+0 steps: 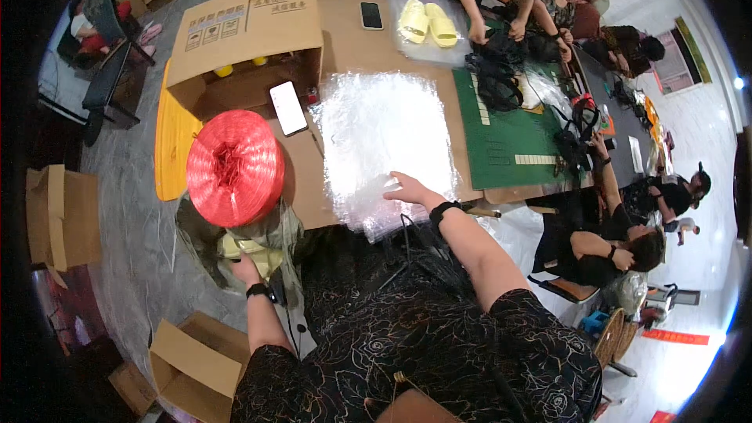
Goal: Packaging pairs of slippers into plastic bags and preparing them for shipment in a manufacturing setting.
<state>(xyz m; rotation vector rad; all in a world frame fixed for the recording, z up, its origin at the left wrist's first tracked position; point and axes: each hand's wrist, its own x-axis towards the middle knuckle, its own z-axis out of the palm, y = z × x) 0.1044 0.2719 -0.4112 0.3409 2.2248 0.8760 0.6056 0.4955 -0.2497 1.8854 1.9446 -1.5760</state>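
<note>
At the table's near edge, my right hand (pixel 409 189) is on a stack of clear plastic bags (pixel 388 121), its thumb and fingers closing on the film of the top one. Lower left, my left hand (pixel 246 269) reaches into an olive-green sack (pixel 288 227) and grips a pale yellow slipper (pixel 262 257); its fingertips are partly hidden. Above the sack sits a big roll of red plastic twine (pixel 235 168). A pair of yellow slippers (pixel 427 23) lies on clear film at the far side of the table.
An open cardboard box (pixel 243 27) stands at the table's back left, beside a white phone (pixel 289 108). A black phone (pixel 372 16) lies farther back. Right of the bags is a green cutting mat (pixel 501 141) with black straps, where other people work. Another carton (pixel 200 360) stands lower left.
</note>
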